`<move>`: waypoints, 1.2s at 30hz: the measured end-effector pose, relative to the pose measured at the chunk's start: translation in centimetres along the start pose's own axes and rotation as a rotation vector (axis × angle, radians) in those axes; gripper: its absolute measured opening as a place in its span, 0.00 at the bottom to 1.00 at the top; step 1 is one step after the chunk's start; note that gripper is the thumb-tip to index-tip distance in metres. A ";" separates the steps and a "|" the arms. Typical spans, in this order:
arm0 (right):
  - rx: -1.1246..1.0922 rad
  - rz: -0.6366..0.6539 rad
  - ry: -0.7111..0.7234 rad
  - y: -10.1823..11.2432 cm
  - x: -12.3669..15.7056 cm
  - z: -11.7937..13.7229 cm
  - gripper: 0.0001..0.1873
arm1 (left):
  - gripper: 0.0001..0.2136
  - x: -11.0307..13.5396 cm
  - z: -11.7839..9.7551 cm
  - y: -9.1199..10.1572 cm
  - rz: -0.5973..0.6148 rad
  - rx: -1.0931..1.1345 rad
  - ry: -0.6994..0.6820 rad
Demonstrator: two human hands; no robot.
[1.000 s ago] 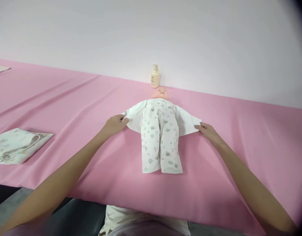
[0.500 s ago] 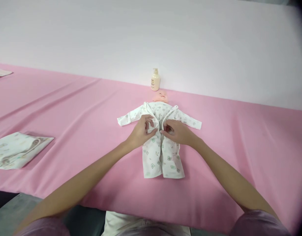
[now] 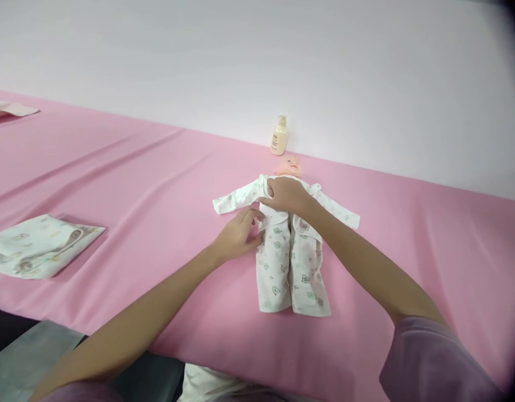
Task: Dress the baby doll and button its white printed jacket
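Observation:
A baby doll (image 3: 291,166) lies on its back, its head at the far end, dressed in a white baby outfit (image 3: 276,268) with small green and grey prints. The sleeves spread to both sides and the trouser legs point towards me. My right hand (image 3: 287,195) reaches across the chest and pinches the front flap close to the left shoulder, covering much of the chest. Lower down, my left hand (image 3: 239,233) has its fingers curled on the outfit's left side edge at the waist, gripping the fabric there.
Behind the doll's head stands a cream pump bottle (image 3: 280,138) near the white wall (image 3: 257,67). A folded printed cloth (image 3: 42,245) lies on the left of the pink tablecloth (image 3: 169,184), which has creases. Another pale folded cloth (image 3: 14,109) is at the far left edge.
My right hand has crossed leftwards over the doll's chest with the front flap. My left hand has moved down from the middle to the outfit's side edge. The view has shifted slightly.

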State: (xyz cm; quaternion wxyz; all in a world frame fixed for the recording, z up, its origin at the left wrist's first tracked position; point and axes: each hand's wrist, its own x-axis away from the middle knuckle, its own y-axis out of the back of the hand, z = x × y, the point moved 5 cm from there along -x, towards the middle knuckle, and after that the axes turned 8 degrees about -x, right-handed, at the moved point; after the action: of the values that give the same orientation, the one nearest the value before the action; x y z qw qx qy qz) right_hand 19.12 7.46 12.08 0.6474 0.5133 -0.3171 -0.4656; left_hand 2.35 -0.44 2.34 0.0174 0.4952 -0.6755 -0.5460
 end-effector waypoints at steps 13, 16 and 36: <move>-0.240 -0.179 -0.230 3.4 3.8 -6.1 0.16 | 0.16 -0.2 -0.8 0.5 0.228 -0.314 0.143; -0.285 -0.123 -0.263 3.0 5.5 -7.5 0.17 | 0.18 -0.1 -0.8 0.4 0.260 -0.325 0.102; -0.610 -0.205 -0.180 -2.7 13.7 -3.1 0.27 | 0.06 0.1 0.1 0.4 0.011 -0.175 0.027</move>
State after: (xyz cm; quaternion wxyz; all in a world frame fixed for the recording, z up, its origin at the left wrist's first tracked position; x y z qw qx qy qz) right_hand 26.17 -4.20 7.74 0.6904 0.2820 -0.1655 -0.6453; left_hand 2.00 -0.46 2.58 0.0725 0.4955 -0.6276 -0.5961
